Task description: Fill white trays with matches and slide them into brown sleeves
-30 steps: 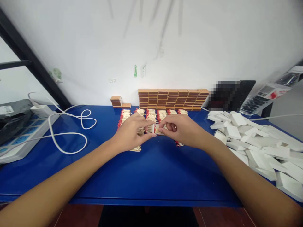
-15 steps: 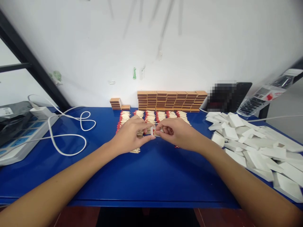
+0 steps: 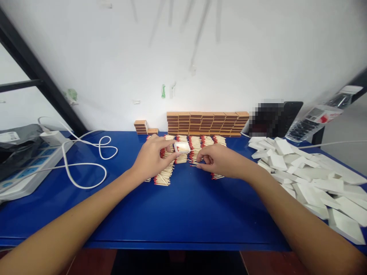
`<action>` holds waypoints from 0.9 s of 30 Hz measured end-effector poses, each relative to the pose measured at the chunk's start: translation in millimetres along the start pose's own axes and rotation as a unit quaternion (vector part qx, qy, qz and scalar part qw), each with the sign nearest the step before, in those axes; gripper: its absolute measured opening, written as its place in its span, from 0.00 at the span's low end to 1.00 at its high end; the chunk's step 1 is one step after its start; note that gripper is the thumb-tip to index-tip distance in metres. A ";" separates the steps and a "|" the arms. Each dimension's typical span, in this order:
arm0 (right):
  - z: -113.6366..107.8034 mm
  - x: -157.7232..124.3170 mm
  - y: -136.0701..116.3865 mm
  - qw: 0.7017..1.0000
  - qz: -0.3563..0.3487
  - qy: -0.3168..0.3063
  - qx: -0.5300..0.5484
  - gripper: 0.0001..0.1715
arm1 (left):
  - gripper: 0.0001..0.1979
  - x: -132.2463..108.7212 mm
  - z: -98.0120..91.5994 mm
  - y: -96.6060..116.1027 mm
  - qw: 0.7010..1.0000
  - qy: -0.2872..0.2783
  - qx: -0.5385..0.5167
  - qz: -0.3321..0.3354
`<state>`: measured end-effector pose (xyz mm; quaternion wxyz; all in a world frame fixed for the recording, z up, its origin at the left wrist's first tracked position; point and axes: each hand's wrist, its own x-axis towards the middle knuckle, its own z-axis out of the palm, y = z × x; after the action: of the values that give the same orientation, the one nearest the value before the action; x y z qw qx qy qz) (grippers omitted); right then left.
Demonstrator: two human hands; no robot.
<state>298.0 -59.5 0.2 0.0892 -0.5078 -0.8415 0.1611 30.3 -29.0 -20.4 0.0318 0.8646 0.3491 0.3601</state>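
Observation:
My left hand [image 3: 151, 158] holds a small white matchbox tray [image 3: 182, 147] between thumb and fingers, lifted just above rows of red-tipped matches [image 3: 195, 143] laid on the blue table [image 3: 177, 206]. My right hand [image 3: 219, 160] is closed in a pinch on a few matches [image 3: 194, 163] at the front of those rows, a short way right of the tray. More matches [image 3: 163, 178] lie under and in front of my left hand.
A wall of stacked brown matchboxes [image 3: 208, 123] stands at the back, with a short stack [image 3: 141, 126] to its left. A heap of white flat boxes [image 3: 304, 175] fills the right side. A power strip [image 3: 25, 172] and white cable loops [image 3: 86, 160] lie left.
My hands have parted: the left has lifted the white tray up and back, while the right has dropped to the matches on the table.

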 end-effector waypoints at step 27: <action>7.9 2.0 4.7 0.997 0.034 -0.051 0.043 0.09 | 0.17 -1.9 2.3 0.1 0.999 -0.018 0.021 0.023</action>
<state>298.4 -57.1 -8.9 0.0627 -0.5233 -0.8193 0.2258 30.9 -29.8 -23.2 0.0110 0.8791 0.3359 0.3380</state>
